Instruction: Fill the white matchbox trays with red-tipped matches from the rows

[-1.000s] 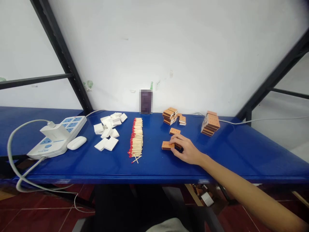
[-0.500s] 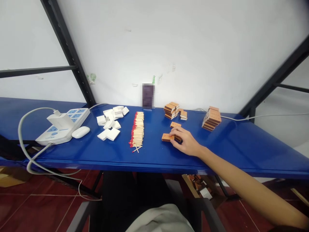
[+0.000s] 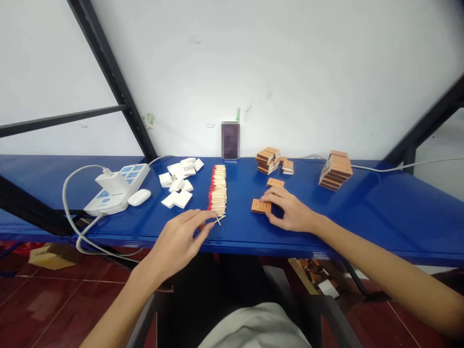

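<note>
A long row of red-headed matches [image 3: 218, 188] lies on the blue table, with two loose matches crossed at its near end. My left hand [image 3: 181, 237] is at that end, thumb and forefinger apart and their tips beside the crossed matches. My right hand [image 3: 292, 210] grips an orange matchbox [image 3: 260, 207] flat on the table, fingers on its right end. Just behind it lies another orange matchbox [image 3: 275, 182]. A stack of matchbox sleeves and boxes [image 3: 267, 159] stands farther back, with a small pair [image 3: 288, 166] to its right.
White small trays [image 3: 177, 181] lie heaped on the left. Beyond them are a power strip [image 3: 108, 198] with a plugged-in charger and a white oval case [image 3: 139, 196]. A taller matchbox stack [image 3: 336, 170] stands at right. Under the table, a carton [image 3: 308, 280] holds more boxes.
My left hand has come into view from below and reached the near end of the match row. My right hand stays at the matchbox. The whole view has shifted slightly.
</note>
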Available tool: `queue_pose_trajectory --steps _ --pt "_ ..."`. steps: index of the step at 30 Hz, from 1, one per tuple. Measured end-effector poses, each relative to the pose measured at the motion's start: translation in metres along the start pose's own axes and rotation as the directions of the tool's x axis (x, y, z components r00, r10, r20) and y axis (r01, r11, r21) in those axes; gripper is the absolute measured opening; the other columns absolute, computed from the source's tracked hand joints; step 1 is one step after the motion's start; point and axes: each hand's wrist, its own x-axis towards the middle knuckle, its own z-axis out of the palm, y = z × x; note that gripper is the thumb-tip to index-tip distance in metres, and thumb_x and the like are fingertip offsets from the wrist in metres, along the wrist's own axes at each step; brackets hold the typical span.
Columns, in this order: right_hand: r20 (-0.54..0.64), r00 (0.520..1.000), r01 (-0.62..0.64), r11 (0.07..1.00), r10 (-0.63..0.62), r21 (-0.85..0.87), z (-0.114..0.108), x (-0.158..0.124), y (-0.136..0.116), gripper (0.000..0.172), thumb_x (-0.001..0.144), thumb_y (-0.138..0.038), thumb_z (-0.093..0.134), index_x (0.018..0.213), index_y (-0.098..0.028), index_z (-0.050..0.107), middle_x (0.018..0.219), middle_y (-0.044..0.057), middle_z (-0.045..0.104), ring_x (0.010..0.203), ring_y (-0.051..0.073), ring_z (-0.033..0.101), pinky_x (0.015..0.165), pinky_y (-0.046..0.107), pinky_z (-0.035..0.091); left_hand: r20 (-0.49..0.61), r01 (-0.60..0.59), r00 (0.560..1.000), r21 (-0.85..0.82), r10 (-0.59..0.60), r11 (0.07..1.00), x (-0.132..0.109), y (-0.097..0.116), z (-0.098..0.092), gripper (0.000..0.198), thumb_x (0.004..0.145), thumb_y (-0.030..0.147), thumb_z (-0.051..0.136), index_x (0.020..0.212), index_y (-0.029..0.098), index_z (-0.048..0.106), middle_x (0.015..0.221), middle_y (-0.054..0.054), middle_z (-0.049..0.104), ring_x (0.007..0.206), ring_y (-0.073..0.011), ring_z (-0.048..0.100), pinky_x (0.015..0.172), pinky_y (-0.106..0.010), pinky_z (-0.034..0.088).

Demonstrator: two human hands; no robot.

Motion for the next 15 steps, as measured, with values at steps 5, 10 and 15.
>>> queue_pose_trajectory --steps 5,10,15 --pt "0.036 0.999 0.027 1.000 -0.027 0.016 -0.001 0.001 -0.005 0.036 0.084 -0.021 0.062 0.120 -0.021 0.064 0.111 0.011 0.067 0.102 0.027 0.064 0.092 0.045 0.054 0.136 0.026 0.990 -0.019 -0.023 0.999 0.040 -0.030 0.029 0.027 0.099 0.036 0.055 0.117 0.022 0.070 0.091 -0.004 0.066 0.074 -0.0178 0.061 0.069 -0.031 0.047" --pt "0.054 0.999 0.003 1.000 -0.003 0.010 -0.002 0.002 -0.005 0.032 0.087 -0.022 0.061 0.118 -0.021 0.064 0.111 0.012 0.067 0.101 0.026 0.064 0.090 0.044 0.054 0.141 0.015 0.990 0.016 -0.017 1.000 0.038 -0.033 0.029 0.024 0.101 0.035 0.051 0.102 0.022 0.071 0.093 -0.005 0.064 0.080 -0.0200 0.062 0.070 -0.031 0.045" --pt "0.051 0.999 -0.006 1.000 0.005 0.023 -0.002 0.003 -0.005 0.030 0.086 -0.022 0.062 0.115 -0.020 0.065 0.109 0.011 0.067 0.099 0.026 0.065 0.090 0.044 0.055 0.133 -0.005 0.991 0.046 -0.001 0.999 0.039 -0.036 0.030 0.028 0.104 0.035 0.045 0.097 0.021 0.069 0.090 -0.004 0.062 0.079 -0.0198 0.062 0.071 -0.031 0.044"
